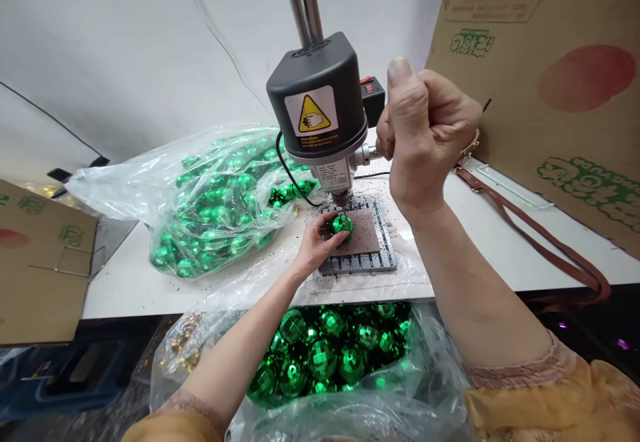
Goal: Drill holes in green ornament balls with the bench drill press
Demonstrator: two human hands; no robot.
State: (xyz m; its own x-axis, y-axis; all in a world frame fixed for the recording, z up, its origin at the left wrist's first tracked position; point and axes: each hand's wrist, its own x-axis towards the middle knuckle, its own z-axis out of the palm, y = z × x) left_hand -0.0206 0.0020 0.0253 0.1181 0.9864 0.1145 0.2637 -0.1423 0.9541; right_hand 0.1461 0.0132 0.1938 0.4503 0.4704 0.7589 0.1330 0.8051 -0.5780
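Observation:
My left hand point(319, 241) is closed around a shiny green faceted ball point(342, 226), thumb and fingers on its sides. The ball sits over a brown board point(367, 232) on the slotted metal base point(389, 262), directly below the chuck of a black drill press point(317, 102). My right hand point(430, 129) is raised beside the machine's head in a fist, thumb up, at the lever that comes out of its right side. The fingers hide the lever's end. Dark specks lie over the base and board.
A clear bag of green balls point(215, 209) lies left on the white table point(125, 289). An open bag of green balls point(323, 359) is below the table's front edge. Cardboard boxes point(540, 95) stand at both sides. A brown strap point(545, 249) lies on the right.

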